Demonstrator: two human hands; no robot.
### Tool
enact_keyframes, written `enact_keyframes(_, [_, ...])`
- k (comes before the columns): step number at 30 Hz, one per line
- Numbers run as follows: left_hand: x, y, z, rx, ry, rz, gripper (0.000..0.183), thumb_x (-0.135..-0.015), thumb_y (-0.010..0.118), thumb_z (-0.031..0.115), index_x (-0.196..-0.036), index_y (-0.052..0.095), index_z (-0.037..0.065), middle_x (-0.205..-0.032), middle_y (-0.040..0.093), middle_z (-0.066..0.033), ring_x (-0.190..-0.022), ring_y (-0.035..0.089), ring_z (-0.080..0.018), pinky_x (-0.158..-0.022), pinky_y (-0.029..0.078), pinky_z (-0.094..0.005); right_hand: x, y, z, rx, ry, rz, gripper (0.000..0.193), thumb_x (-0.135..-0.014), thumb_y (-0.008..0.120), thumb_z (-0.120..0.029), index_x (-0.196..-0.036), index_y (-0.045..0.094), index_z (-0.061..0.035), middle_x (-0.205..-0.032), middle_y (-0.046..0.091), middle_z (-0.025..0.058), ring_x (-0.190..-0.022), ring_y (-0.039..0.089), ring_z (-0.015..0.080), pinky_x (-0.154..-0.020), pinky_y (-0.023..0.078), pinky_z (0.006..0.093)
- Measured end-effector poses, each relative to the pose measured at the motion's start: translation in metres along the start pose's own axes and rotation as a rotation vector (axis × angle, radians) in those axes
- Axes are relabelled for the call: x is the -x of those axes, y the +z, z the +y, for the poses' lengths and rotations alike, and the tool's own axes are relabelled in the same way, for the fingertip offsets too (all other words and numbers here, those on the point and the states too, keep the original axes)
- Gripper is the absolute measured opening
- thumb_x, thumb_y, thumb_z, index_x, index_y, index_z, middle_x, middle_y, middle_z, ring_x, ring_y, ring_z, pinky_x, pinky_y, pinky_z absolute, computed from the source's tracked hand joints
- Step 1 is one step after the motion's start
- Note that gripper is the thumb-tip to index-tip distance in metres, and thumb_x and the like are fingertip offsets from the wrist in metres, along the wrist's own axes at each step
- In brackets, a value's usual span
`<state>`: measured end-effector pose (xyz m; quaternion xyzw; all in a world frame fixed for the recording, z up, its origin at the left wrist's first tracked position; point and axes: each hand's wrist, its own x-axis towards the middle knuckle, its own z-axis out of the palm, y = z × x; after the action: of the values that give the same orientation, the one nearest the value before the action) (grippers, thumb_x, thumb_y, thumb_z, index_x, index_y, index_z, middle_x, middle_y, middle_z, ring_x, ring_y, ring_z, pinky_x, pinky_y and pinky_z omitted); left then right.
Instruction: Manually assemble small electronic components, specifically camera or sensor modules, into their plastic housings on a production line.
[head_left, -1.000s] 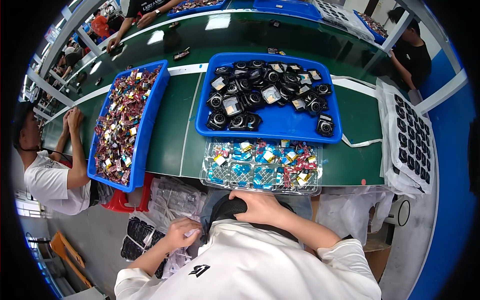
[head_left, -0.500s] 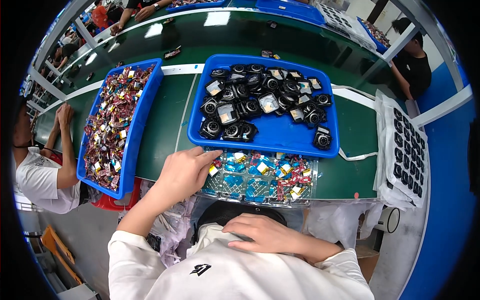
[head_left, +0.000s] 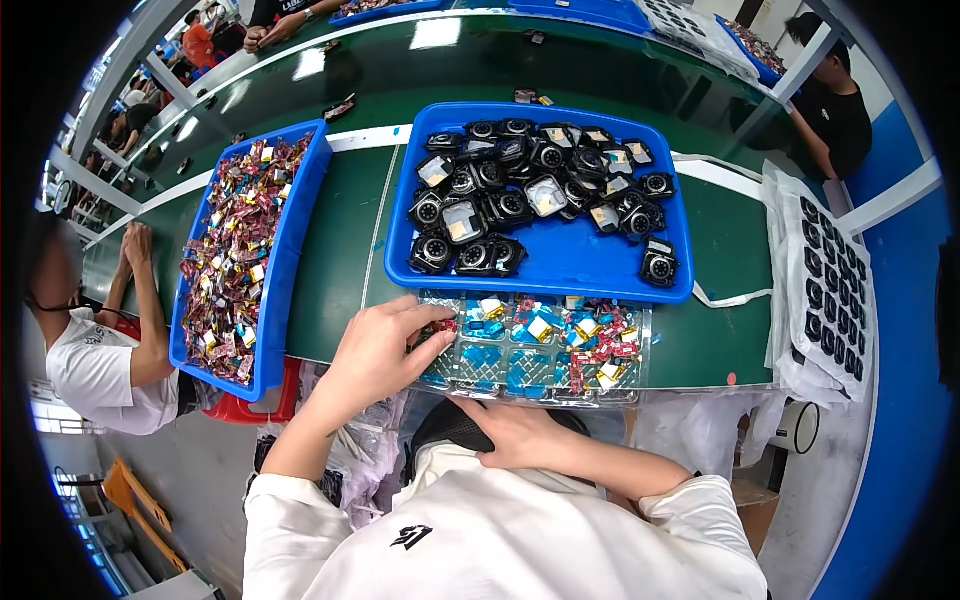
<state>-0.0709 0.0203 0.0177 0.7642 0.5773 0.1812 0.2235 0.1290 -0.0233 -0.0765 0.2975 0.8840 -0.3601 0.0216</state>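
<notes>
At the left end of a clear plastic compartment tray (head_left: pixel 470 388), my left hand (head_left: pixel 385 345) has its thumb and index finger around a small red circuit board (head_left: pixel 443 327). The fingertips partly cover it. Other compartments hold small red circuit boards with silver-white and yellow pieces (head_left: pixel 605 350) and pieces of blue film (head_left: pixel 482 362). My right hand (head_left: pixel 520 432) rests in my lap below the tray's front edge, fingers and thumb apart, holding nothing visible. Beyond the tray lies a blue bin (head_left: pixel 600 262) with many black watch cases (head_left: pixel 510 205), some showing pale squares.
To the left stands a long blue bin (head_left: pixel 290 290) heaped with red circuit pieces (head_left: pixel 235 265). White sheets with rows of black watch-shaped parts (head_left: pixel 835 285) lie at the right. A person (head_left: pixel 105 350) sits at the left; another (head_left: pixel 835 110) is at the far right. A green bench (head_left: pixel 345 215) runs underneath.
My left hand's thumb has swung out and meets the red circuit board opposite the index finger. My right hand has shifted up toward the tray's front edge. The whole view has moved slightly.
</notes>
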Motion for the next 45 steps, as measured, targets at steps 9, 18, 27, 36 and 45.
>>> enact_keyframes(9, [0.006,0.000,-0.002,0.130,0.131,0.291,0.015,-0.072,0.075,0.007,-0.085,0.070,0.006,-0.077,0.061,-0.0074,-0.064,0.058,-0.0212,-0.058,0.045,-0.0322,0.020,0.007,0.010,-0.073,-0.035,0.232,0.077,-0.062,0.068,-0.018,-0.133,0.043,-0.0015,-0.121,0.051,0.0242,-0.101,0.057,0.0402,-0.082,0.048,0.0483])
enact_keyframes(18, [-0.003,0.008,0.014,0.276,0.505,0.475,0.022,-0.065,0.079,-0.002,-0.082,0.065,0.003,-0.084,0.067,-0.0088,-0.076,0.065,-0.0221,-0.068,0.053,-0.0296,0.046,-0.039,-0.005,-0.096,-0.445,0.299,0.043,-0.080,0.069,-0.018,-0.119,0.057,-0.0042,-0.107,0.063,0.0156,-0.091,0.065,0.0294,-0.075,0.054,0.0375])
enact_keyframes(27, [-0.032,0.034,0.041,0.544,0.680,0.500,0.043,-0.069,0.078,-0.004,-0.103,0.054,0.003,-0.091,0.068,-0.0105,-0.084,0.066,-0.0241,-0.072,0.052,-0.0334,0.042,-0.125,-0.009,-0.394,-0.054,1.013,0.025,-0.073,0.076,-0.007,-0.094,0.066,0.0006,-0.091,0.064,0.0085,-0.075,0.059,0.0161,-0.066,0.048,0.0262])
enact_keyframes(36, [-0.057,0.017,0.048,0.564,0.581,0.284,0.029,-0.074,0.075,0.007,-0.102,0.068,0.001,-0.101,0.067,-0.0109,-0.089,0.063,-0.0224,-0.075,0.052,-0.0321,0.035,-0.145,0.022,-0.378,-0.154,0.925,0.009,-0.075,0.074,-0.003,-0.082,0.069,-0.0011,-0.090,0.064,0.0080,-0.081,0.059,0.0171,-0.070,0.046,0.0278])
enact_keyframes(45, [-0.095,0.001,0.047,0.612,0.490,0.227,0.018,-0.077,0.072,0.005,-0.095,0.072,0.003,-0.096,0.070,-0.0094,-0.087,0.062,-0.0168,-0.074,0.048,-0.0287,0.033,-0.179,0.048,-0.335,-0.156,0.966,0.009,-0.076,0.074,-0.006,-0.084,0.070,-0.0018,-0.091,0.062,0.0075,-0.080,0.058,0.0144,-0.065,0.046,0.0254])
